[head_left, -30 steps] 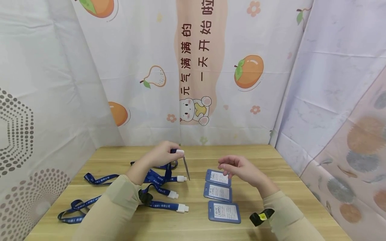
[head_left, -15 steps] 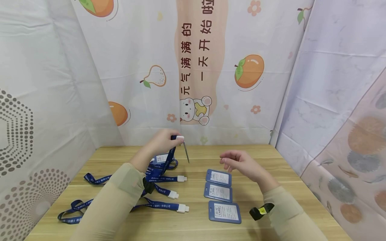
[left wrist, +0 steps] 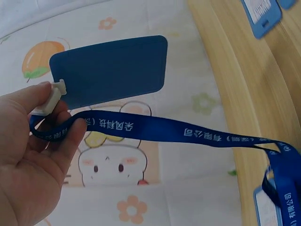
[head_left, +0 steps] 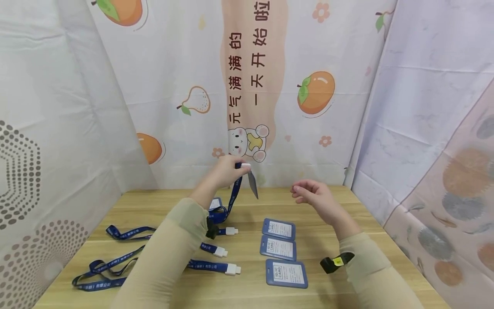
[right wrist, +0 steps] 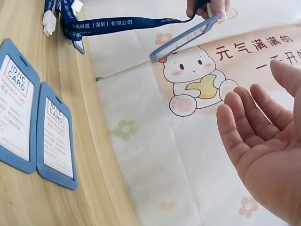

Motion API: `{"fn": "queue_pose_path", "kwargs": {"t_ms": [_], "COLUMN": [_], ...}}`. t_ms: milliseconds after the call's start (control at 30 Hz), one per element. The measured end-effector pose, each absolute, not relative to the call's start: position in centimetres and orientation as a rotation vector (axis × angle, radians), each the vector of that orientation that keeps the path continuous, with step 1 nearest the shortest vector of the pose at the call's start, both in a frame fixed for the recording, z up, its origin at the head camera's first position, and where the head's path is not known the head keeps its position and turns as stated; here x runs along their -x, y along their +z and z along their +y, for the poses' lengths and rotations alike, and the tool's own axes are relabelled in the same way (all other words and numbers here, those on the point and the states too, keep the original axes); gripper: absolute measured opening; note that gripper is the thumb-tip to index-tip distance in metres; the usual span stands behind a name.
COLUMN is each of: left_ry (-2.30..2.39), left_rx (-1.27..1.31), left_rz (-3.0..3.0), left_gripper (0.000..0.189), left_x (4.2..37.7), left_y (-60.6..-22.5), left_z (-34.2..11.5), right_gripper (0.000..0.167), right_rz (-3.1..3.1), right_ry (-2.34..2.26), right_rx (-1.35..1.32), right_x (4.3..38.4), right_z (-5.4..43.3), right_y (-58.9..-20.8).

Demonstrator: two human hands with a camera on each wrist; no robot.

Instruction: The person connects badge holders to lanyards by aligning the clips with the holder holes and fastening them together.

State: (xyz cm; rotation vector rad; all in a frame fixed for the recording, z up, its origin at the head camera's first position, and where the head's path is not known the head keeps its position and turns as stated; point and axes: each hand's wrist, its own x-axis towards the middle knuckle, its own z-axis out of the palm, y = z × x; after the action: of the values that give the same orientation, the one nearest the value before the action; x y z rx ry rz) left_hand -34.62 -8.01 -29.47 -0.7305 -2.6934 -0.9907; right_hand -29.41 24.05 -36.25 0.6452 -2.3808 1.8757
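My left hand pinches the white clip of a dark blue lanyard above the far part of the table. From that clip hangs a blue card holder, its plain back turned to the left wrist view. The lanyard's strap runs from the fingers down to a bundle on the table, beside another card holder. My right hand hovers to the right, holding nothing, with its fingers loosely bent and apart from the hanging holder. Below it three blue card holders lie in a column.
Several lanyards with white clips lie on the left of the wooden table, partly hidden by my left sleeve. A printed curtain stands behind the table's far edge, with more cloth at both sides.
My left hand has risen and moved right, lifting the clip and hanging card holder and drawing the strap up from the bundle. My right hand has moved slightly up and right.
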Motion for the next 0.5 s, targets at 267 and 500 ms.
{"fn": "queue_pose_path", "kwargs": {"t_ms": [267,500], "left_ry": [-1.096,-1.225], "left_rx": [0.642,0.558], "left_rz": [-2.615,-2.553], "left_gripper": [0.026,0.028], "left_x": [35.4,36.0], "left_y": [-28.9,-28.3], "left_z": [-4.1,-1.3], "right_gripper": [0.048,0.045], "right_rz": [-2.255,-2.186], "right_ry": [2.014,2.071], "right_rx": [-0.513,-0.468], "right_x": [29.9,30.1], "right_z": [25.4,26.9], "right_y": [-35.4,-35.4]}}
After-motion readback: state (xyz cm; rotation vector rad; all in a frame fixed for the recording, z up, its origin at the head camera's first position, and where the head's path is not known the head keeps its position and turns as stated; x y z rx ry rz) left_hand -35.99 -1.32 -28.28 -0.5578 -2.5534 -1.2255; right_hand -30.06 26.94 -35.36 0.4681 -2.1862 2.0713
